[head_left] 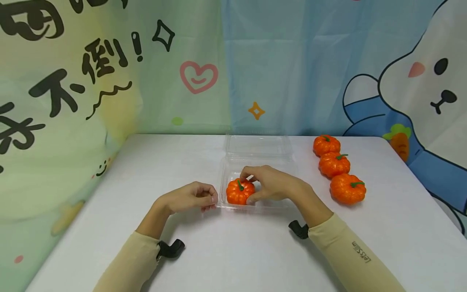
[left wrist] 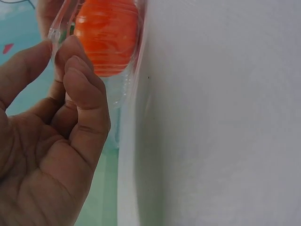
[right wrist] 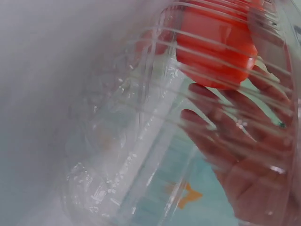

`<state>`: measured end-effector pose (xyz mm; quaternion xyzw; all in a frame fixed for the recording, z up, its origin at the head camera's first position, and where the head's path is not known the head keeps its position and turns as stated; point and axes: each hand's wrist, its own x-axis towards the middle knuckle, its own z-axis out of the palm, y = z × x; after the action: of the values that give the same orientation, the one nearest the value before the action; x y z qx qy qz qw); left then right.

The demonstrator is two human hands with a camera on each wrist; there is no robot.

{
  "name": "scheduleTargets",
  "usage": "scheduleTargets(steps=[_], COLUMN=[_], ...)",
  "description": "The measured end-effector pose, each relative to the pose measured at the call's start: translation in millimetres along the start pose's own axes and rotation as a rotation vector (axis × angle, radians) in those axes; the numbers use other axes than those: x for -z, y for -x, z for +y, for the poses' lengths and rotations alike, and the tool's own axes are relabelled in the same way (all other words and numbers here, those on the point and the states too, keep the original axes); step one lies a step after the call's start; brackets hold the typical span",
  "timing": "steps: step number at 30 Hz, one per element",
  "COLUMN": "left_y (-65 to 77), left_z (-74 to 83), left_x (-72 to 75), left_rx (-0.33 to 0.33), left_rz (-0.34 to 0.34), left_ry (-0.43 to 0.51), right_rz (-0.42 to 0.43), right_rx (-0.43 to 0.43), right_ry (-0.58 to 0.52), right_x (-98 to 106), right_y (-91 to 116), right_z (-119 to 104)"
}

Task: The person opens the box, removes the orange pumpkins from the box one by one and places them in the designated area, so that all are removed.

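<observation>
A clear plastic clamshell box (head_left: 275, 203) lies unfolded on the table, its lid (head_left: 259, 146) laid back toward the curtain. In the left part of its base sits a small orange toy pumpkin (head_left: 238, 193) with a green stem. My right hand (head_left: 271, 184) reaches into the box and holds this pumpkin, thumb at its near right side and fingers at the top. At the front left corner my left hand (head_left: 191, 196) pinches the box rim between thumb and fingers. The left wrist view shows the pumpkin (left wrist: 107, 37) through the clear wall.
Three more orange toy pumpkins stand in a slanted row right of the box: a far one (head_left: 326, 145), a middle one (head_left: 333, 164) and a near one (head_left: 347, 189). A printed curtain (head_left: 284, 81) hangs behind the white table (head_left: 226, 251).
</observation>
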<state>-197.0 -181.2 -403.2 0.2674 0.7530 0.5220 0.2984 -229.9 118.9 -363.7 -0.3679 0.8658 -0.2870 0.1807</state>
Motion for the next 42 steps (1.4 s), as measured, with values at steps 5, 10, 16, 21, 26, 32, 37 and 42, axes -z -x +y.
scheduleTargets(steps=[5, 10, 16, 21, 26, 32, 37, 42], left_y=[-0.7, -1.3, 1.4, 2.0, 0.6, -0.3, -0.9, -0.9], left_z=[-1.2, -0.6, 3.6, 5.8, 5.9, 2.1, 0.1, 1.0], left_x=[-2.1, -2.6, 0.8, 3.3, 2.1, 0.5, -0.8, -1.0], left_rx=[0.011, 0.004, 0.012, 0.014, 0.015, 0.019, 0.010, 0.009], left_rz=[0.000, -0.004, 0.006, 0.005, -0.003, -0.006, -0.005, -0.004], left_ry=[-0.009, -0.004, -0.012, -0.014, -0.012, -0.004, -0.005, -0.007], right_rz=[0.002, 0.023, 0.080, 0.104, 0.129, 0.157, 0.191, 0.254], right_rx=[0.013, 0.053, 0.149, 0.164, 0.180, 0.193, 0.201, 0.197], right_ry=[-0.015, -0.059, -0.052, -0.029, -0.003, 0.068, 0.134, 0.154], right_x=[-1.1, 2.6, 11.6, 21.2, 27.0, 30.7, 33.7, 33.6], right_y=[3.3, 10.9, 14.9, 18.5, 24.5, 30.7, 40.4, 52.5], right_z=[0.6, 1.3, 3.7, 4.1, 4.8, 6.9, 8.7, 13.7])
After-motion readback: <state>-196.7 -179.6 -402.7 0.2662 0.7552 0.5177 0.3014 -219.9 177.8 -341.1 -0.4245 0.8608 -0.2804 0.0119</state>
